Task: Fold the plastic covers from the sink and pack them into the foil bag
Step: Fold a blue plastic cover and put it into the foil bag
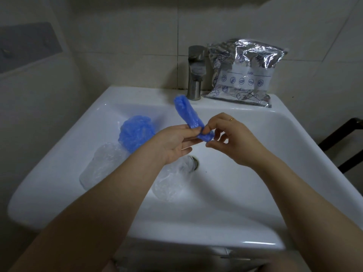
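Down in the white sink [265, 134], from the left, there's a clear plastic cover [102, 163] crumpled on the slope, a bunched blue cover [135, 132] just behind it, and another clear cover [172, 181] lying by the drain [194, 161]. Above the basin, the left hand [172, 142] and right hand [231, 138] both pinch the near end of a rolled blue cover [188, 116], fingers curled tight on it. Behind, the steel tap [195, 73] stands beside the foil bag [245, 73], propped against the tiled wall [137, 36] on the sink's back ledge.
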Demonstrator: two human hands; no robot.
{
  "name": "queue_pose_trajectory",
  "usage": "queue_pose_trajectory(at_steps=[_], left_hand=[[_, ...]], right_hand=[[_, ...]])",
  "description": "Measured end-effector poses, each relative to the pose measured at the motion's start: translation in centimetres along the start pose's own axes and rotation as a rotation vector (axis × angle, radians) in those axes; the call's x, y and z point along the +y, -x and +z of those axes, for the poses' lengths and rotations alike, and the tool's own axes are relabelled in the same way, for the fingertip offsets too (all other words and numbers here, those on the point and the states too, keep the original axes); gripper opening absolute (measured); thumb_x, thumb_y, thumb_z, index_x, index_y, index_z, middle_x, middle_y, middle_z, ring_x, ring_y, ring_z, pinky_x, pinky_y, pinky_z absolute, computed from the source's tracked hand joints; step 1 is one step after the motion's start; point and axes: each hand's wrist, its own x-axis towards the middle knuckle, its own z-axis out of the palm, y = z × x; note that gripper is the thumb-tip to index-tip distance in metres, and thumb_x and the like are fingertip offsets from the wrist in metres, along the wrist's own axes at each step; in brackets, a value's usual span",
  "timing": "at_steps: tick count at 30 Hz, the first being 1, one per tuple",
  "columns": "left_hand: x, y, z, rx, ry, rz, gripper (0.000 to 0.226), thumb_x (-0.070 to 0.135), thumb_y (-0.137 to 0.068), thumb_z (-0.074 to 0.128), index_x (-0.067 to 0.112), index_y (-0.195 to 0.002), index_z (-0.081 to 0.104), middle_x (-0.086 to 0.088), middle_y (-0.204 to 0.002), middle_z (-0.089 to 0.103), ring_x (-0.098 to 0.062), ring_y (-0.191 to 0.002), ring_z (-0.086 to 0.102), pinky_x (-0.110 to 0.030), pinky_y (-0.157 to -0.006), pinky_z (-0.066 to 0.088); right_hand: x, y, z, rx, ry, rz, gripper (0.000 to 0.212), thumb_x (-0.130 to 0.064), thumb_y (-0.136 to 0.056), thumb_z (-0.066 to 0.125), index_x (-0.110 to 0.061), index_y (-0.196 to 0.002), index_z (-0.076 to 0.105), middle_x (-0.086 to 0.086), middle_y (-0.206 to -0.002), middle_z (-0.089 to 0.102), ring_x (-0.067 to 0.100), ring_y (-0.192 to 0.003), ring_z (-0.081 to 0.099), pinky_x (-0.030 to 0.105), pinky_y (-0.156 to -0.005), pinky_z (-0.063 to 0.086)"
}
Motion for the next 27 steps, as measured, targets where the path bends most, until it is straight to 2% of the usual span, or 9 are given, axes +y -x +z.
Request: queue_pose_trajectory(at_steps=[3,5,8,11,14,17,21,24,27], left_hand=[[0.0,0.0,0.0,0.009,0.007,-0.007,0.032,0.019,-0.091,0.056,0.011,-0.122,0.058,0.001,-0.103,0.070,-0.009,-0.095,0.063,-0.039,-0.107,0.030],[0.0,0.1,0.2,-0.008,-0.008,-0.011,0.031,0.018,-0.090,0.059,0.012,-0.120,0.060,0.001,-0.105,0.070,-0.008,-0.095,0.063,-0.037,-0.106,0.030],[0.1,0.4,0.6,-0.017,-0.061,0.000,0.016,0.019,-0.089,0.058,0.017,-0.104,0.065,0.005,-0.095,0.071,-0.006,-0.092,0.064,-0.034,-0.100,0.028],[0.1,0.1,0.6,0.068,-0.056,0.055,0.015,0.020,-0.091,0.054,0.015,-0.102,0.064,0.001,-0.091,0.072,-0.011,-0.092,0.066,-0.033,-0.100,0.035],[-0.1,-0.4,0.1,0.099,-0.098,0.086,0.018,0.020,-0.091,0.058,0.013,-0.106,0.062,-0.002,-0.093,0.071,-0.014,-0.090,0.066,-0.028,-0.089,0.047],[-0.3,-0.3,0.1,0.081,-0.134,0.082,0.003,0.017,-0.090,0.059,0.017,-0.092,0.062,0.000,-0.087,0.069,-0.012,-0.083,0.065,-0.026,-0.084,0.048],[-0.5,0.0,0.4,0.043,-0.179,0.090,0.006,0.015,-0.091,0.057,0.018,-0.090,0.063,0.001,-0.086,0.069,-0.010,-0.081,0.067,-0.023,-0.085,0.047],[-0.3,0.1,0.5,0.033,-0.196,0.096,0.008,0.014,-0.092,0.055,0.017,-0.091,0.063,-0.002,-0.087,0.071,-0.012,-0.079,0.069,-0.023,-0.082,0.049],[-0.2,0.1,0.7,0.049,-0.223,0.064,0.014,0.019,-0.091,0.054,0.013,-0.098,0.065,-0.007,-0.095,0.073,-0.016,-0.082,0.071,-0.025,-0.082,0.051]], right_hand=[[0.1,0.0,0.0,-0.024,0.124,-0.023,0.029,-0.008,-0.080,0.069,-0.023,-0.102,0.059,-0.011,-0.102,0.046,0.009,-0.077,0.051,0.017,-0.072,0.046],[0.0,0.0,0.2,0.043,0.144,-0.052,0.019,-0.007,-0.083,0.066,-0.017,-0.100,0.064,-0.009,-0.098,0.048,0.013,-0.075,0.051,0.024,-0.070,0.048],[0.1,0.0,0.4,0.131,0.155,-0.113,0.009,-0.009,-0.083,0.066,-0.009,-0.092,0.067,-0.006,-0.095,0.049,0.018,-0.071,0.052,0.032,-0.065,0.048],[0.3,-0.1,0.6,0.117,0.223,-0.166,0.010,-0.010,-0.081,0.069,-0.006,-0.090,0.070,0.000,-0.097,0.055,0.014,-0.077,0.050,0.029,-0.066,0.046],[0.3,0.0,0.8,0.064,0.236,-0.188,0.012,-0.014,-0.080,0.069,-0.007,-0.089,0.072,0.004,-0.089,0.065,0.014,-0.075,0.053,0.020,-0.069,0.039],[0.2,0.0,0.9,0.060,0.080,-0.068,0.010,-0.014,-0.082,0.068,-0.009,-0.089,0.072,0.001,-0.081,0.065,0.015,-0.069,0.056,0.010,-0.064,0.038],[0.4,-0.1,1.0,0.071,-0.091,0.193,0.011,-0.012,-0.080,0.069,-0.020,-0.086,0.063,0.001,-0.079,0.067,0.018,-0.075,0.062,0.017,-0.065,0.042],[0.3,-0.2,1.0,0.101,-0.152,0.280,0.023,-0.014,-0.078,0.070,-0.024,-0.085,0.051,0.002,-0.077,0.066,0.019,-0.070,0.060,0.022,-0.058,0.044],[0.3,-0.1,1.1,0.077,-0.167,0.322,0.024,-0.014,-0.077,0.070,-0.023,-0.084,0.049,0.005,-0.078,0.065,0.024,-0.072,0.061,0.028,-0.059,0.046]])
